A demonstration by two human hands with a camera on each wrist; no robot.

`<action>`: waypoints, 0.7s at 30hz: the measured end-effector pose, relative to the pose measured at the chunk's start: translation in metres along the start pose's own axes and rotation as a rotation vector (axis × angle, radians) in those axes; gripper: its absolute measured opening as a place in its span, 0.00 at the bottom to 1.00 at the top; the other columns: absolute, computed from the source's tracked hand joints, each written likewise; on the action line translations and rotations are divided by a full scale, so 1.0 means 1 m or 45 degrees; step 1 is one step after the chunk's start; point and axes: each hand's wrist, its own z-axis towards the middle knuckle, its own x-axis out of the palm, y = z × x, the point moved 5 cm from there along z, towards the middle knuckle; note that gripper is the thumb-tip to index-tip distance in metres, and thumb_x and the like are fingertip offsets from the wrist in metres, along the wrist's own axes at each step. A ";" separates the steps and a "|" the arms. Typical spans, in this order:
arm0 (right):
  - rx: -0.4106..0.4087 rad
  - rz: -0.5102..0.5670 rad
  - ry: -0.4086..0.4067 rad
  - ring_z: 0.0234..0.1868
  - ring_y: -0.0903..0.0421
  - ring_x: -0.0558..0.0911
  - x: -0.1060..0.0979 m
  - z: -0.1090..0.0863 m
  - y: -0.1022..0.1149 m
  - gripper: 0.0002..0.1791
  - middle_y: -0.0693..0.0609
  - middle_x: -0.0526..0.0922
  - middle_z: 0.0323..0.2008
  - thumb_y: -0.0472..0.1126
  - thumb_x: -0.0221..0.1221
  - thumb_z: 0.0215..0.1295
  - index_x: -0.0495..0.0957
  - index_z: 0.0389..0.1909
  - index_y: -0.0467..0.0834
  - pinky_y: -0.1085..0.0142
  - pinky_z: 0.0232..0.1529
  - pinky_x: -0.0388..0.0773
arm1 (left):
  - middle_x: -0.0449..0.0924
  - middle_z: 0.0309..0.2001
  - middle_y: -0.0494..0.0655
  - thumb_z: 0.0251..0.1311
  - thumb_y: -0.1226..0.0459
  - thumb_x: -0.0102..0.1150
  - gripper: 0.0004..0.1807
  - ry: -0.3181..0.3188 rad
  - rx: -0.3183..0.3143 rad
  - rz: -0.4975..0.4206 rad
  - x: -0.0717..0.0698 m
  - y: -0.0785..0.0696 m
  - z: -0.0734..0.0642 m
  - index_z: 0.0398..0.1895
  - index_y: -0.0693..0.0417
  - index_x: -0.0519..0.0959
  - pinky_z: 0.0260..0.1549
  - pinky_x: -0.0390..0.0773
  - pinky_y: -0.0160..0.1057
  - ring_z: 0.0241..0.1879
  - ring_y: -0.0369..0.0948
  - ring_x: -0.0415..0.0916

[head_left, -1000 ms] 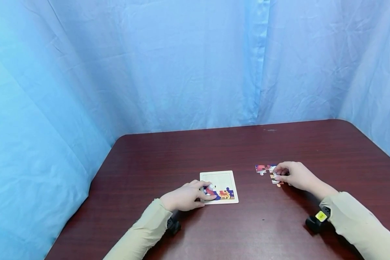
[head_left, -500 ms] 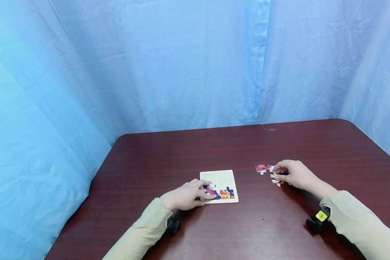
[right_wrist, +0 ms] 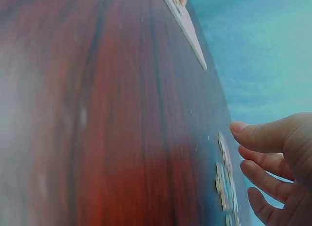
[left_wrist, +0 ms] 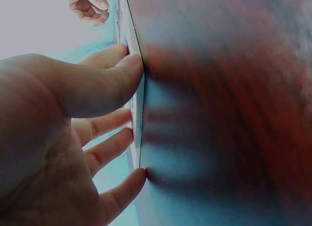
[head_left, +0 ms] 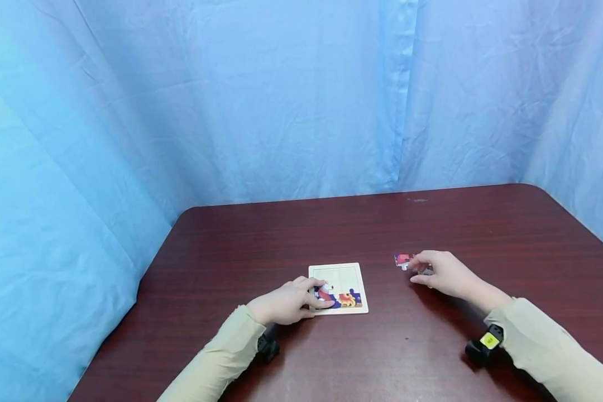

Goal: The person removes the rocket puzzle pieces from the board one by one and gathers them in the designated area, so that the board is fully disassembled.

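Note:
A shallow square jigsaw tray (head_left: pixel 338 273) with a pale rim lies on the table. Joined pieces (head_left: pixel 349 300) with a yellow and purple picture line its near side. My left hand (head_left: pixel 285 303) rests on the tray's left side, fingers spread over pieces; the left wrist view has its thumb (left_wrist: pixel 127 72) at the tray's edge. To the right, my right hand (head_left: pixel 444 272) hovers over loose jigsaw pieces (head_left: pixel 403 260), hiding most of them. The right wrist view shows these pieces (right_wrist: pixel 223 179) flat beside its fingers, with nothing between thumb (right_wrist: pixel 258 135) and fingers.
The dark red-brown wooden table (head_left: pixel 261 240) has rounded far corners. Light blue curtains (head_left: pixel 291 100) hang behind it and along both sides. Each wrist wears a black camera, the right one (head_left: pixel 479 352) close over the tabletop.
My right hand has shifted slightly left over the loose pieces, covering more of them, and its thumb and fingers now point further left. The left hand and tray have stayed put.

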 end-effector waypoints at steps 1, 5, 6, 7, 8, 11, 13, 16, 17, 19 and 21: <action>-0.016 0.002 -0.003 0.26 0.64 0.77 0.002 0.001 0.003 0.09 0.56 0.81 0.29 0.34 0.68 0.50 0.82 0.34 0.42 0.69 0.29 0.75 | 0.62 0.68 0.50 0.62 0.63 0.58 0.22 0.000 0.001 -0.004 0.000 0.000 0.000 0.59 0.35 0.75 0.58 0.68 0.42 0.61 0.44 0.63; -0.058 -0.009 -0.008 0.32 0.60 0.79 0.008 0.009 0.016 0.09 0.56 0.82 0.30 0.35 0.69 0.50 0.82 0.33 0.43 0.66 0.34 0.77 | 0.63 0.67 0.51 0.62 0.63 0.58 0.22 -0.016 0.008 -0.009 -0.002 0.000 -0.001 0.59 0.36 0.76 0.58 0.68 0.43 0.61 0.45 0.64; -0.052 -0.006 0.000 0.32 0.59 0.79 0.010 0.012 0.018 0.09 0.56 0.82 0.30 0.36 0.69 0.51 0.82 0.34 0.44 0.65 0.35 0.78 | 0.63 0.67 0.51 0.62 0.63 0.58 0.22 -0.016 0.006 -0.009 -0.002 -0.001 -0.001 0.59 0.36 0.76 0.58 0.68 0.42 0.61 0.45 0.64; -0.052 0.006 0.010 0.32 0.59 0.79 0.012 0.014 0.021 0.09 0.56 0.82 0.30 0.36 0.68 0.51 0.82 0.34 0.44 0.65 0.35 0.78 | 0.63 0.68 0.50 0.62 0.63 0.58 0.22 -0.014 0.001 -0.009 -0.002 -0.001 -0.001 0.59 0.36 0.76 0.58 0.68 0.42 0.61 0.45 0.64; -0.052 0.015 0.019 0.33 0.59 0.79 0.015 0.016 0.024 0.08 0.56 0.81 0.30 0.37 0.68 0.52 0.82 0.34 0.44 0.64 0.35 0.77 | 0.63 0.68 0.50 0.62 0.63 0.58 0.21 -0.014 0.000 -0.009 -0.002 -0.001 -0.001 0.59 0.36 0.76 0.58 0.68 0.42 0.61 0.45 0.64; -0.065 0.045 0.045 0.33 0.61 0.78 0.025 0.022 0.033 0.08 0.57 0.81 0.31 0.37 0.67 0.53 0.82 0.35 0.44 0.64 0.37 0.78 | 0.63 0.67 0.50 0.62 0.63 0.59 0.21 -0.019 -0.004 -0.010 -0.002 -0.001 -0.002 0.58 0.36 0.77 0.57 0.68 0.41 0.61 0.44 0.64; -0.077 0.061 0.063 0.33 0.61 0.78 0.032 0.026 0.038 0.08 0.57 0.81 0.31 0.37 0.67 0.54 0.82 0.35 0.44 0.65 0.37 0.78 | 0.63 0.67 0.50 0.62 0.63 0.59 0.21 -0.020 -0.011 -0.014 -0.002 -0.001 -0.002 0.58 0.36 0.77 0.57 0.68 0.41 0.61 0.44 0.64; -0.093 0.072 0.091 0.34 0.61 0.77 0.041 0.032 0.046 0.08 0.57 0.82 0.31 0.37 0.67 0.54 0.82 0.36 0.45 0.65 0.39 0.78 | 0.63 0.67 0.49 0.61 0.63 0.59 0.21 -0.025 -0.016 -0.004 -0.003 -0.002 -0.002 0.58 0.36 0.77 0.57 0.69 0.43 0.61 0.44 0.64; -0.097 0.074 0.104 0.34 0.61 0.77 0.043 0.034 0.049 0.08 0.57 0.81 0.32 0.37 0.67 0.54 0.82 0.36 0.45 0.64 0.39 0.78 | 0.63 0.67 0.49 0.61 0.62 0.60 0.21 -0.025 -0.018 0.002 -0.003 -0.002 -0.001 0.58 0.35 0.77 0.57 0.69 0.43 0.62 0.44 0.64; -0.099 0.090 0.126 0.34 0.61 0.78 0.047 0.037 0.054 0.08 0.56 0.81 0.32 0.36 0.66 0.55 0.82 0.36 0.44 0.64 0.40 0.79 | 0.64 0.68 0.49 0.61 0.62 0.60 0.21 -0.025 -0.019 0.015 -0.003 -0.002 -0.001 0.58 0.35 0.77 0.57 0.69 0.44 0.62 0.44 0.64; -0.100 0.104 0.145 0.35 0.60 0.78 0.050 0.039 0.058 0.08 0.55 0.81 0.32 0.36 0.66 0.55 0.82 0.37 0.44 0.63 0.40 0.79 | 0.64 0.68 0.50 0.61 0.62 0.59 0.21 -0.022 -0.019 0.030 -0.004 -0.002 -0.001 0.58 0.35 0.77 0.57 0.69 0.44 0.63 0.44 0.64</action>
